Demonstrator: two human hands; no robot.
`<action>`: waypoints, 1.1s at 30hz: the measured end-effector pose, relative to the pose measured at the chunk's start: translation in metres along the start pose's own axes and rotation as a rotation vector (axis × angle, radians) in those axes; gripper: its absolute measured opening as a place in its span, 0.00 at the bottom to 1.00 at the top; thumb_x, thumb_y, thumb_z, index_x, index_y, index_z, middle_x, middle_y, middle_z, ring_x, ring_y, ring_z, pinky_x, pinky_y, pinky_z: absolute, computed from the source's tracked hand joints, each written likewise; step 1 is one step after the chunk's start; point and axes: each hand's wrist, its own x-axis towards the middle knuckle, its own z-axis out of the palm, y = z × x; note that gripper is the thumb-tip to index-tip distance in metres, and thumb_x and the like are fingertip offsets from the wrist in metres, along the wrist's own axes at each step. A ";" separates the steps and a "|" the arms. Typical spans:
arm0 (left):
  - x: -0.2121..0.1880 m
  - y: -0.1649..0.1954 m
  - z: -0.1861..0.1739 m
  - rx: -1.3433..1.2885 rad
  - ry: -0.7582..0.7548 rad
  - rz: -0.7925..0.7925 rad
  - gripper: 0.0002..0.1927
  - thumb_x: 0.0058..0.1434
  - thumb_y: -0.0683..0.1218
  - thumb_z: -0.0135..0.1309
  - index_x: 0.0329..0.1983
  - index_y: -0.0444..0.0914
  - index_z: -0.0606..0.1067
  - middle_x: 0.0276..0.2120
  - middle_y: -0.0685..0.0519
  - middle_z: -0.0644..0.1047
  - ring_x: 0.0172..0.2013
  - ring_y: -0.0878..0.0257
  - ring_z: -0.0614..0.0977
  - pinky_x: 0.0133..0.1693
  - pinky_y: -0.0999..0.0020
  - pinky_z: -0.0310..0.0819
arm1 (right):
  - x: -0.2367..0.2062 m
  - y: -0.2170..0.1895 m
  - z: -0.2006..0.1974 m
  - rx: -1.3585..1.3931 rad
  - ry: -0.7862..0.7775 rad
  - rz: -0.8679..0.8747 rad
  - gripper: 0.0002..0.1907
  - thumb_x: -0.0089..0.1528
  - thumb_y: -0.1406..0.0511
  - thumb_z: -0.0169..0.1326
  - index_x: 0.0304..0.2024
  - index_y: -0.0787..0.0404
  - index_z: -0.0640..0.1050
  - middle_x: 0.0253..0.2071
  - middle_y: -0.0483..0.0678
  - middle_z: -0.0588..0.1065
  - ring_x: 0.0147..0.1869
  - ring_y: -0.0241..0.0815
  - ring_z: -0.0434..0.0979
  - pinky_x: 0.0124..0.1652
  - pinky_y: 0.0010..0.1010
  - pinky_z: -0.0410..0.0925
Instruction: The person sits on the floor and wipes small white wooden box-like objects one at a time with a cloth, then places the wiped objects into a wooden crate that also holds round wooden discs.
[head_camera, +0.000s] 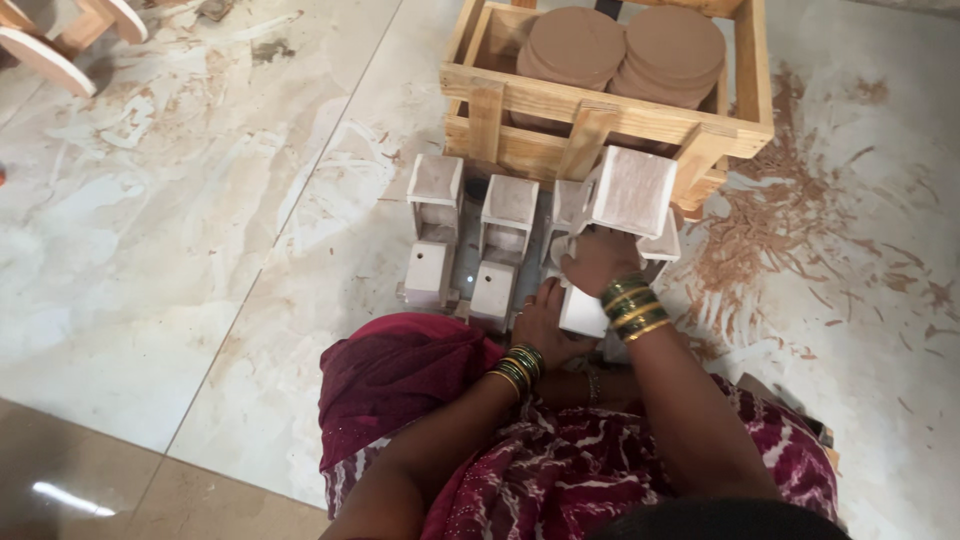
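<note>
Pale marble floor tiles (150, 230), dusted with reddish shavings at the right of the frame, fill the scene. Near the centre, the right hand (598, 260) is clamped on a whitish wooden block piece (632, 190), tilted up just below a wooden crate (600, 110) holding stacked brown discs (620, 45). The left hand (545, 322) presses on a lower white block (583, 313), fingers closed against it. Similar white pieces (470, 240) stand in a row just left.
</note>
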 end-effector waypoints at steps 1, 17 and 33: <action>0.000 0.000 0.001 0.004 -0.006 -0.003 0.60 0.40 0.68 0.69 0.69 0.33 0.60 0.69 0.41 0.63 0.55 0.37 0.75 0.52 0.48 0.76 | -0.001 0.002 -0.002 -0.008 -0.009 -0.019 0.26 0.57 0.49 0.52 0.44 0.63 0.84 0.52 0.63 0.76 0.58 0.63 0.75 0.60 0.50 0.65; 0.000 -0.002 -0.006 -0.025 -0.017 0.001 0.61 0.41 0.70 0.68 0.71 0.33 0.59 0.68 0.40 0.64 0.57 0.36 0.74 0.54 0.48 0.75 | 0.000 0.001 0.008 0.030 0.081 -0.003 0.30 0.58 0.47 0.51 0.49 0.63 0.82 0.57 0.60 0.75 0.62 0.60 0.74 0.63 0.48 0.65; 0.002 0.007 0.004 -0.036 -0.020 -0.021 0.60 0.40 0.66 0.70 0.69 0.32 0.58 0.68 0.39 0.62 0.58 0.37 0.72 0.57 0.47 0.70 | 0.000 -0.009 0.014 -0.085 -0.002 0.119 0.24 0.60 0.52 0.51 0.40 0.65 0.83 0.48 0.64 0.77 0.57 0.61 0.75 0.60 0.51 0.63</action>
